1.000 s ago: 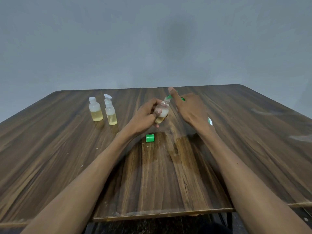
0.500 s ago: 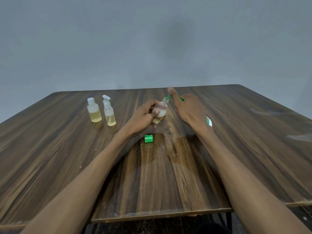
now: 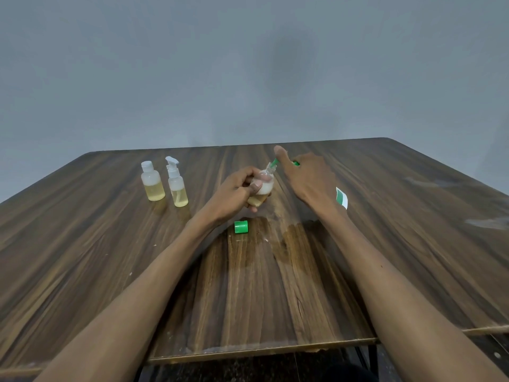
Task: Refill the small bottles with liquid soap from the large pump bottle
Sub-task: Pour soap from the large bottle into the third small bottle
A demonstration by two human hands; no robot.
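Observation:
My left hand (image 3: 234, 193) grips a small clear bottle (image 3: 265, 181), uncapped and tilted to the right, with yellowish soap at its bottom. A green pump nozzle (image 3: 274, 162) points into its mouth. My right hand (image 3: 305, 176) lies over the head of the large pump bottle with the thumb raised beside the nozzle. It hides most of that bottle; only a bit of green pump (image 3: 296, 163) and a white and green label (image 3: 341, 198) show. A green cap (image 3: 241, 226) lies on the table just in front of my left hand.
Two small bottles stand at the back left, part-filled with yellow liquid: a capped one (image 3: 152, 186) and a spray-top one (image 3: 177, 187). A wet patch (image 3: 278, 238) darkens the wooden table (image 3: 82, 244) near the cap. The table's front edge is close to me.

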